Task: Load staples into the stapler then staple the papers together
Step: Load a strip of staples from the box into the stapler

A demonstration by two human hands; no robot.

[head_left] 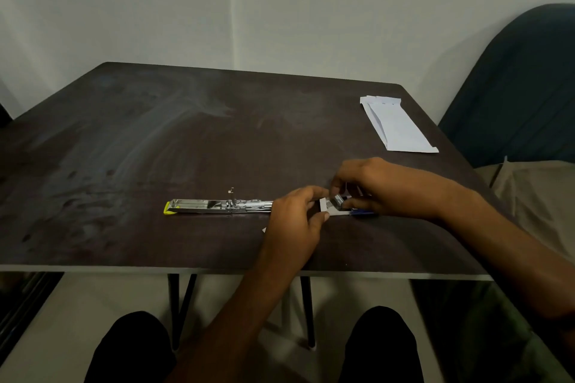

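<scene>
A metal stapler (214,206) with a yellow tip lies opened out flat on the dark table (155,140), near its front edge. Just right of it, my left hand (295,221) pinches a small white staple box (326,204). My right hand (373,186) pinches a shiny strip of staples (338,199) at the box's mouth. A blue part (362,212) of the box pokes out under my right hand. The folded white papers (396,124) lie at the table's far right.
A dark blue chair back (522,84) stands beyond the table's right edge, with a beige cushion (535,193) below it. My knees show under the front edge. A tiny white scrap (264,230) lies by my left wrist.
</scene>
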